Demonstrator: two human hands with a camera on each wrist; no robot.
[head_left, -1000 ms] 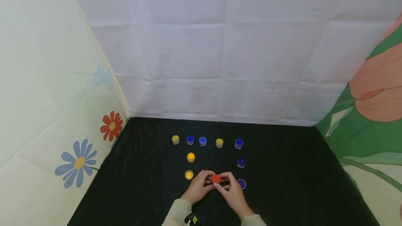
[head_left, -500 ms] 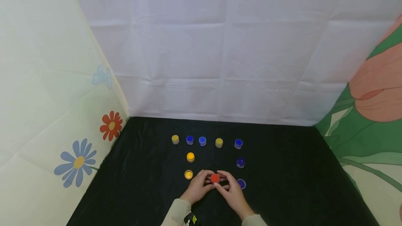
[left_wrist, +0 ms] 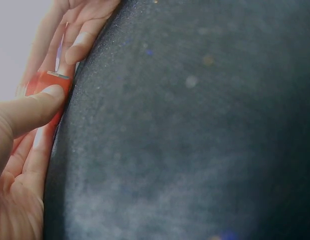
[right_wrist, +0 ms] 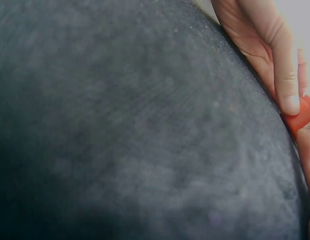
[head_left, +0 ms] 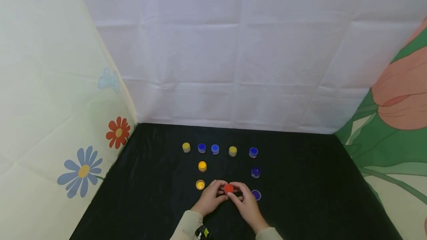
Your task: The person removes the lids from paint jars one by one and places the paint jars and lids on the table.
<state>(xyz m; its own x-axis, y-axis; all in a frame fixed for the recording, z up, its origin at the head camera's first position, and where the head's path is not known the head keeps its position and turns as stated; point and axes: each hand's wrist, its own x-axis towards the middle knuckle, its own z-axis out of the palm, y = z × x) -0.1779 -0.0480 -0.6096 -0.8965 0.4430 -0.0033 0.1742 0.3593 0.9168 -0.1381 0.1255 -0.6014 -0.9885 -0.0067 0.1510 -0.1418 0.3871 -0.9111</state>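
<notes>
A small red paint jar [head_left: 228,189] stands at the front middle of the black cloth, held between both hands. My left hand [head_left: 211,198] grips it from the left; in the left wrist view the thumb [left_wrist: 48,99] presses on its red side. My right hand [head_left: 245,203] pinches it from the right, thumb at the near edge and fingers behind. In the right wrist view the jar [right_wrist: 298,120] shows at the right edge, part of a white label visible. An orange-yellow jar [head_left: 200,185] lies just left of my left hand, and a dark blue jar [head_left: 256,195] beside my right.
Behind the hands stand an orange-yellow jar [head_left: 202,166] and a dark blue jar [head_left: 255,172]. Farther back runs a row of yellow and blue jars [head_left: 215,149]. White cloth [head_left: 233,66] rises behind the black table cloth [head_left: 310,180], with printed drapes at the sides.
Both hands stay on the red jar in nearly the same place, with only slight finger movement. The other jars stay where they were.
</notes>
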